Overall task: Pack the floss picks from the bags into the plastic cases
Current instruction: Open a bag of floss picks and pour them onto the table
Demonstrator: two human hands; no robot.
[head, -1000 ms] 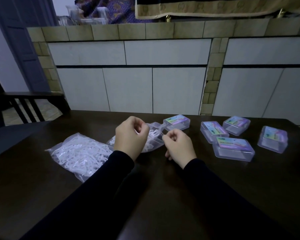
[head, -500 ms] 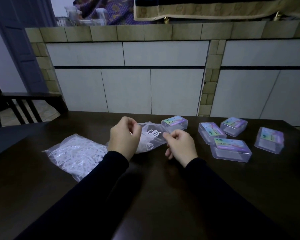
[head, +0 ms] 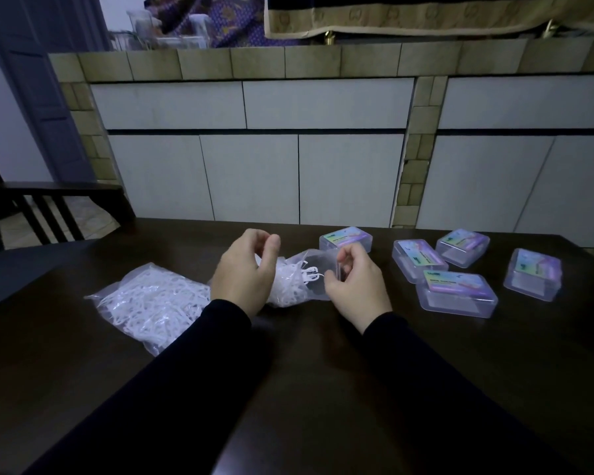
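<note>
A clear bag of white floss picks lies between my hands on the dark table. My left hand pinches the bag's left edge with curled fingers. My right hand pinches its right edge, and the bag's mouth gapes between them. A second, fuller bag of floss picks lies flat to the left. Several closed clear plastic cases with colourful labels sit to the right: one just behind my right hand, another nearest me, one at far right.
Two more cases stand behind the near one. A tiled counter with white cabinet doors runs behind the table. A dark chair back stands at the left.
My hands have drawn apart, pulling the bag's mouth wider. The bag's loose plastic has spread out between them.
</note>
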